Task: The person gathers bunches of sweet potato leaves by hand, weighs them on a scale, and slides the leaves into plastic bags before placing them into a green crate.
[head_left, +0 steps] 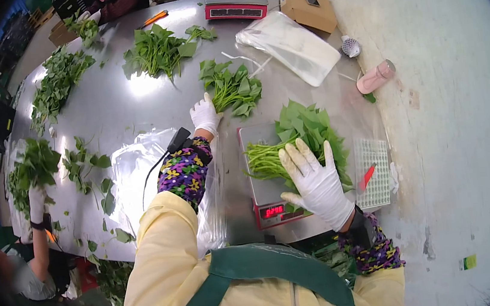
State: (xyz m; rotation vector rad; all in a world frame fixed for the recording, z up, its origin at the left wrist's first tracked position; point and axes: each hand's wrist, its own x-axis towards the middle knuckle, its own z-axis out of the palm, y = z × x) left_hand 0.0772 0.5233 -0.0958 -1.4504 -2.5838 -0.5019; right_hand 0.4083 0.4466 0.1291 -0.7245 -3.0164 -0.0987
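My gloved right hand [320, 190] lies flat with fingers spread over a bunch of leafy greens [308, 124], touching its leaves and stems. That bunch rests on a red-sided weighing scale [268, 195] with a lit red display. My gloved left hand [205, 115] reaches forward to a second bunch of leafy greens [235, 90] on the metal table, its fingers closed about the stem ends. A clear plastic sheet or bags [149, 158] lie beneath my left forearm.
Another scale [235, 2], a cardboard box [307, 10] with a phone, and plastic bags [290, 45] stand at the back. A pink bottle [376, 76] and a green-white perforated tray [372, 168] with a red cutter line the right side. Co-workers' hands [37, 204] hold greens at left.
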